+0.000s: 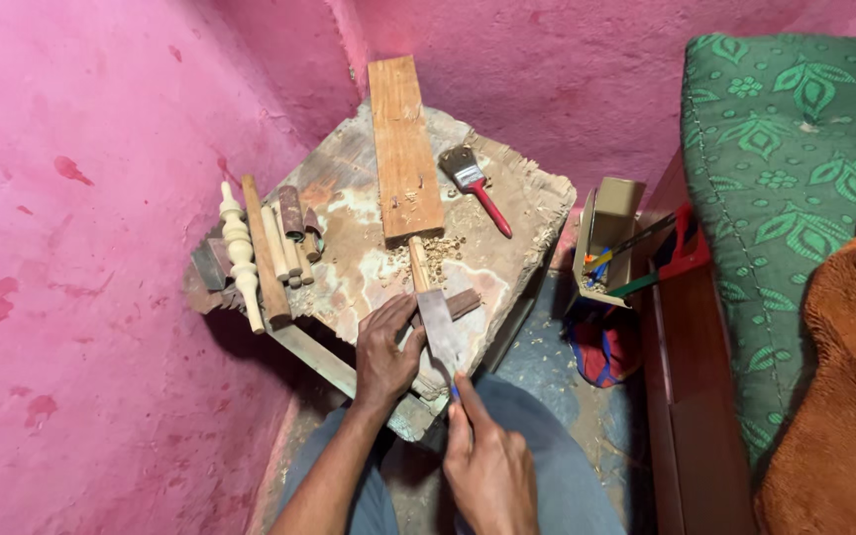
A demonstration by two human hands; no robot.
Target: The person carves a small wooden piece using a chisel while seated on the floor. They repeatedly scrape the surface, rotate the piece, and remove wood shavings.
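My right hand [490, 468] is closed on the handle of a flat grey metal file [438, 329], index finger stretched along it. The file lies over a thin light wooden stick [416, 261] and a dark wooden strip [466, 301] near the front edge of a worn wooden work table [349, 178]. My left hand [385, 352] rests beside the file's left side, fingers pressing down on the dark strip by the stick. Pale shavings [440, 253] lie around the stick.
A long plank [403, 149] lies along the table's middle, a red-handled paintbrush [476, 188] to its right. Turned spindle [239, 253], dowels [279, 248] and sandpaper rolls sit at the left. Pink walls close the corner. A box of tools [606, 238] and a green mattress [785, 178] stand right.
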